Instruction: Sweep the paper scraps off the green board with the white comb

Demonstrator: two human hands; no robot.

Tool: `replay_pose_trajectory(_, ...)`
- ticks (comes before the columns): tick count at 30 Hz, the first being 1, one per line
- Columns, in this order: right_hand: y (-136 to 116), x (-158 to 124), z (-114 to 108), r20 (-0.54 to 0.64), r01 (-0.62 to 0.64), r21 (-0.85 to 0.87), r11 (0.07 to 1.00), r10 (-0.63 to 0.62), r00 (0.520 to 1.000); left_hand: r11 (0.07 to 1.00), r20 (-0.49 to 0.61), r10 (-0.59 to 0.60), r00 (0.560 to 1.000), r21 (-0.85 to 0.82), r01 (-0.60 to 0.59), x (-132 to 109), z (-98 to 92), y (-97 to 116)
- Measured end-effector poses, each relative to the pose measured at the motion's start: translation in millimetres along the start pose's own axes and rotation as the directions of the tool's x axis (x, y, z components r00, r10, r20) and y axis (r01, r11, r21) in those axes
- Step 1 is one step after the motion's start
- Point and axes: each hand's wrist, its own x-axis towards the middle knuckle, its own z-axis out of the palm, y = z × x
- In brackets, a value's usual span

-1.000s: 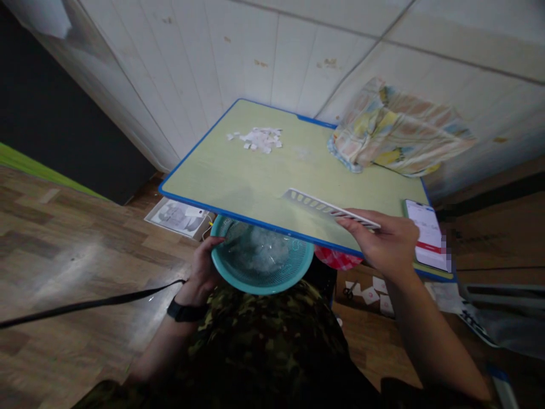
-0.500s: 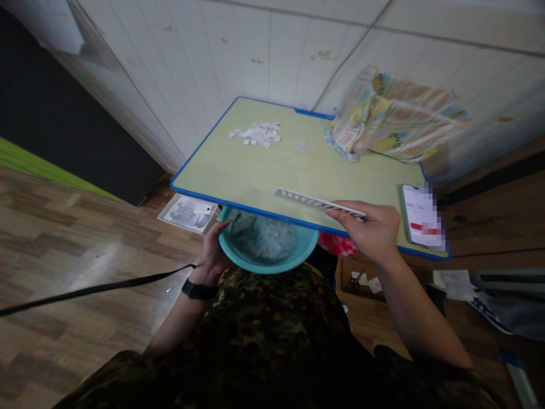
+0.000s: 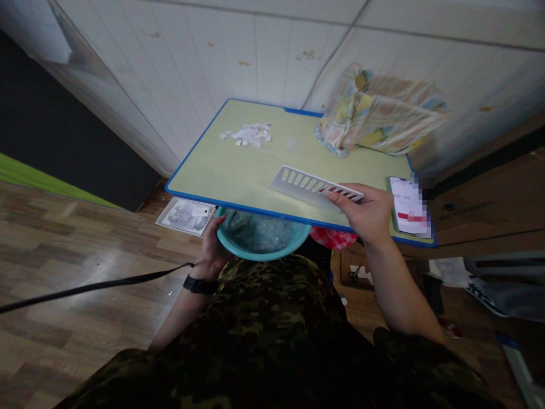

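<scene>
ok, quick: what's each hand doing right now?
Left hand: closed on the rim of the teal basket, at its left side.
Right hand: closed, holding the white slotted piece above the table.

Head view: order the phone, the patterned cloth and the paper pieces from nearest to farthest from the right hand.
From the right hand:
1. Phone, just right of it, on the tabletop.
2. Patterned cloth, at the back right.
3. Paper pieces, at the back left.
</scene>
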Motion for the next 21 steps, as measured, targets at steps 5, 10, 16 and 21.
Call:
replay_pose_trajectory(5, 11.5, 11.9, -2.7, -0.034, -0.010, -0.020, 1.000, 0.009, 0.999, 0.999, 0.009, 0.050, 0.999, -0.010, -0.050, 0.5, 0.9, 3.0)
replay_pose_trajectory(10, 20.2, 14.8, -1.6, -0.031, -0.007, 0.010, 1.000, 0.007, 0.999, 0.991, -0.010, 0.130, 0.992, -0.028, -0.130, -2.8, 2.3, 10.0)
replay_pose_trajectory(16, 24.1, 18.7, -6.6, -0.050, -0.008, -0.001, 1.000, 0.008, 0.999, 0.987, -0.037, 0.152, 0.988, -0.038, -0.154, -1.7, 3.2, 11.9)
replay_pose_trajectory(21, 64.8, 56.1, -17.2, -0.237, 0.011, -0.043, 0.999, -0.021, 0.971, 0.990, -0.042, 0.129, 0.991, -0.050, -0.131, -0.8, 1.0, 11.0)
